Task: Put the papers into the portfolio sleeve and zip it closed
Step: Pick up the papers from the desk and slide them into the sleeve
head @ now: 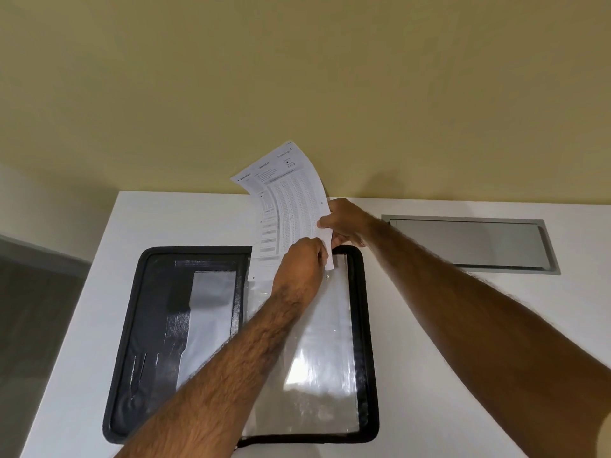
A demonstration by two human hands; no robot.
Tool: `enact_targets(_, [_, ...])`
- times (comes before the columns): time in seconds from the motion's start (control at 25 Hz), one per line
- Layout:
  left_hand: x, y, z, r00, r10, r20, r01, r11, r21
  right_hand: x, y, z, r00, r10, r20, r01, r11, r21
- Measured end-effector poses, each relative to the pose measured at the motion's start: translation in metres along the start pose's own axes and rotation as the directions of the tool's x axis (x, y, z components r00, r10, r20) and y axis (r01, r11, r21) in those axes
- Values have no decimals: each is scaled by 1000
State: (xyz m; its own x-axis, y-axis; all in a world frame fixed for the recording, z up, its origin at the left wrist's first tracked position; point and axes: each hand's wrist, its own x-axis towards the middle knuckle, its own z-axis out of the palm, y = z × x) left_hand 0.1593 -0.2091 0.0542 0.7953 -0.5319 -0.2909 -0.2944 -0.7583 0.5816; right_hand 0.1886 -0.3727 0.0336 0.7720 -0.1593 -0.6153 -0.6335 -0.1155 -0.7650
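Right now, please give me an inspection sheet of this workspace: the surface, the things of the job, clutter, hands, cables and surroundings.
Surface: white table, mostly bare around the work.
Job's things: black portfolio lies open and flat, its zipper undone; clear plastic sleeve on its right half looks without papers; printed papers are held curved above the sleeve's far edge, not yet inside.
Clutter: nothing seen.
Hands: left hand and right hand both pinch the lower right edge of the papers.
Cables: nothing seen; a grey hatch set into the table is closed.
Surroundings: plain yellowish wall behind the table; dark floor at left.
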Motion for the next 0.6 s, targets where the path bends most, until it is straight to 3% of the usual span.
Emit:
enact_targets(0.28, [-8,2,5,998,37,58,-38,999,17,6,-5,2,991,-65,-118,53,993,-103])
enact_targets(0.6, [-10,4,10,998,27,-50,-25,999,43,9,-3,13,965,-100,-243,79,992,-95])
